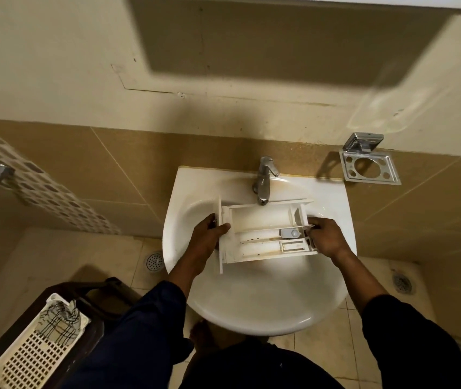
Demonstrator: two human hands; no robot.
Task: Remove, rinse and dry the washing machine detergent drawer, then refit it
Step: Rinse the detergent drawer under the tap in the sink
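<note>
I hold the detergent drawer [263, 234] level over the white sink [254, 304], open side up, one hand at each end. My left hand [209, 234] is clamped on the drawer's front panel end: the thumb lies over the top edge into the near corner of the tray and the fingers wrap the outer face of the panel, out of sight. My right hand [326, 237] is closed on the opposite, back end, fingers curled over the rim there and the palm pressed against the end wall.

Between my hands the tray shows its compartments: a large one on the far side, two narrower channels on the side nearer me. Brownish residue streaks the channels and the dividers. A small grey cap [289, 233] sits in the middle channel, just beside my right fingers.

The chrome tap [264, 181] stands just beyond the drawer, its spout ending right above the drawer's far wall, roughly midway between my two grips. I cannot tell whether water is running.

Beyond my right hand, on the tiled wall, hangs a metal holder [369, 164]. Below and outward of my left arm, a white perforated basket [30, 355] holds a checked cloth [58, 318]. Both my sleeves are dark blue. A floor drain [154, 261] lies under my left wrist's side, another drain [402, 282] outward of my right forearm.
</note>
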